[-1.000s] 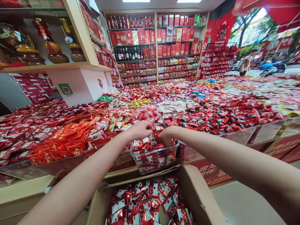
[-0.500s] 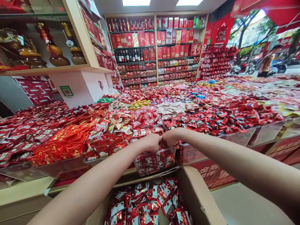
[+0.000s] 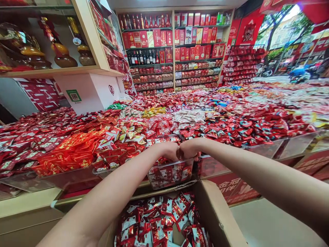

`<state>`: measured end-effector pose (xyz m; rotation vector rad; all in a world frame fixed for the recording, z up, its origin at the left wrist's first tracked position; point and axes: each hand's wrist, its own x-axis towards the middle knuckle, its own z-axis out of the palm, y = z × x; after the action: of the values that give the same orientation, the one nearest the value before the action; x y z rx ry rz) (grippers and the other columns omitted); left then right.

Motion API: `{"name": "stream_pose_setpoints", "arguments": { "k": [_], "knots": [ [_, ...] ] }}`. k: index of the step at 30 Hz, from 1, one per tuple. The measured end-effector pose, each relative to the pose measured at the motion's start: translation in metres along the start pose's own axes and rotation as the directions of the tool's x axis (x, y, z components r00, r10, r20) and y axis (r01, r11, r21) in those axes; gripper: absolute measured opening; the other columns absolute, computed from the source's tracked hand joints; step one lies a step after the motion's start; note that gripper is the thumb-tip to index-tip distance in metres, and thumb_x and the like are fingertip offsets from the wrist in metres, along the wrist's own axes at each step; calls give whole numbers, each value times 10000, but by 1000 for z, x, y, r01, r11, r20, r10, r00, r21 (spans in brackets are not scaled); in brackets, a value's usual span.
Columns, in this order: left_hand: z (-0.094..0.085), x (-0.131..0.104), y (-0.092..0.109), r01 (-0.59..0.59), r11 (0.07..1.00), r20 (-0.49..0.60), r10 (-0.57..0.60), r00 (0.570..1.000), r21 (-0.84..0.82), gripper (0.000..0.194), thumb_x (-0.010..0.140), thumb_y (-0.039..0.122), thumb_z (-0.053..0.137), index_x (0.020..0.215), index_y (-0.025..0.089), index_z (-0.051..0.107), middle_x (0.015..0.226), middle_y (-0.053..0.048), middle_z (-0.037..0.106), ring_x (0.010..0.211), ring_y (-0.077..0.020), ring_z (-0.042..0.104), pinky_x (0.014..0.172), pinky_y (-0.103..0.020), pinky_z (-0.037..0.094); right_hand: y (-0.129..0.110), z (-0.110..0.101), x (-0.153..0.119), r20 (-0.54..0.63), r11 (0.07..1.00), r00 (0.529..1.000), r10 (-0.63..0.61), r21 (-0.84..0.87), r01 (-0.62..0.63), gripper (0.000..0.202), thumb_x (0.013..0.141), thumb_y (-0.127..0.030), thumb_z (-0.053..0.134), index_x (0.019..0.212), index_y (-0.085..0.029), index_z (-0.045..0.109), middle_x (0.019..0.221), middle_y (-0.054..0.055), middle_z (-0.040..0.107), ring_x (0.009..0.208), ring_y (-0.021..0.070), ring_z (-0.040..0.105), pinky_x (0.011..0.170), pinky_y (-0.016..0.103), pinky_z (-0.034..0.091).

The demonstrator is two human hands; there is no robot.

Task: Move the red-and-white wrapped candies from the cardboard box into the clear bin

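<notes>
Glossy wrappers fill clear bin (image 3: pixel 177 171) under both hands (image 3: pixel 180 151).

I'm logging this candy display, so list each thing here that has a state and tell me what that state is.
Left hand: fisted, pressed into the clear bin.
Right hand: fisted, knuckles against the left hand.
Clear bin: full of red-and-white packets.
Cardboard box: open, partly filled with packets.

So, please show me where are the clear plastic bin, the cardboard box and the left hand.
clear plastic bin (image 3: pixel 169 175): head view, on its transparent front wall.
cardboard box (image 3: pixel 218 216): head view, on its brown right wall.
left hand (image 3: pixel 170 151): head view, on the back of the fist.
</notes>
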<state>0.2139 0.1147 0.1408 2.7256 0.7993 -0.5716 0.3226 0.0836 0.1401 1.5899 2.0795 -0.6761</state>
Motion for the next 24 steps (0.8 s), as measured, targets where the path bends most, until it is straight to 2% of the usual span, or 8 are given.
{"name": "stream_pose_setpoints", "arguments": {
  "k": [3,8,11,17,24],
  "knots": [
    [3,4,0,13,999,6,-13,1000,31,178,536,246,633,691,159,633,706,-23,651,592,-146,535,511,-233,391,-3,0,-6,-15,1000,1000,9,-21,-10,188,595,-103,499,697,-68,652,534,46,584,444,144,526,401,246,417],
    [5,1,0,115,993,21,-116,993,8,148,717,255,554,790,132,594,716,-10,623,600,-116,559,543,-256,443,-7,0,-15,-53,1000,999,5,-25,-6,272,643,-116,434,798,-38,643,676,105,637,417,123,518,368,229,408],
    [3,-3,2,165,986,45,-163,986,-25,181,776,284,514,857,132,570,742,7,615,616,-101,571,574,-262,469,-8,1,-16,-64,1000,998,4,-25,-6,288,647,-115,429,832,-37,636,717,113,652,413,119,524,369,223,412],
    [-4,-11,14,228,974,41,-228,973,7,177,779,265,518,887,134,566,784,-3,612,664,-111,576,607,-278,478,-10,2,-17,-112,999,994,-5,-35,1,308,655,-130,439,890,-55,624,736,115,667,429,132,547,373,219,411],
    [-8,-12,22,226,971,45,-230,972,78,167,771,257,526,874,134,574,808,-10,616,706,-128,579,641,-299,473,-9,4,-19,-153,1000,988,3,-25,-7,290,663,-159,464,876,-42,623,706,122,666,445,153,555,390,239,420]
  ]
}}
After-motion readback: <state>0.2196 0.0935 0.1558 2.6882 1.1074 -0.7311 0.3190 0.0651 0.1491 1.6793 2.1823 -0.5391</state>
